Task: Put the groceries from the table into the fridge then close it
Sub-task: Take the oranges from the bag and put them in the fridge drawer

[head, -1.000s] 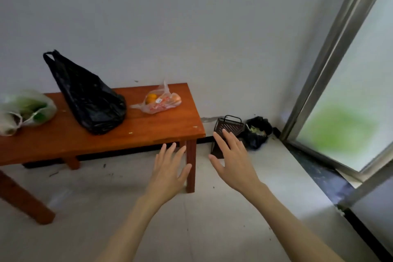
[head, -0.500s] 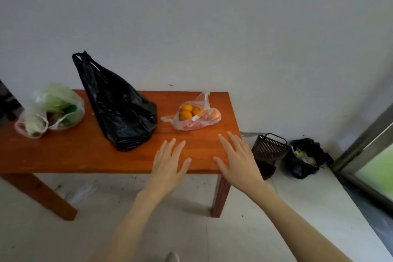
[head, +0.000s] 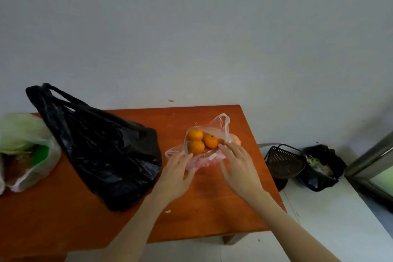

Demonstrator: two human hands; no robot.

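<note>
Both hands have reached the orange bag [head: 204, 147]: our left hand [head: 176, 173] and right hand [head: 238, 166], fingers spread, start the first pickup.

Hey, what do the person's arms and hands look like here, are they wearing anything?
Both forearms are bare as far as the frame shows: no sleeves in view. The left hand and right hand wear no gloves. No watch, bracelet or ring can be seen, and the picture is too soft to tell nail polish.

- Counter [head: 212, 202]: reddish wood, smooth, slight sheen.
- Black bag [head: 102, 151]: thin plastic, crinkled, glossy.
- Clear bag [head: 204, 159] of oranges [head: 195, 147]: filmy plastic; fruit skins matt, dimpled.
- Wall [head: 191, 27]: matt paint.
</note>
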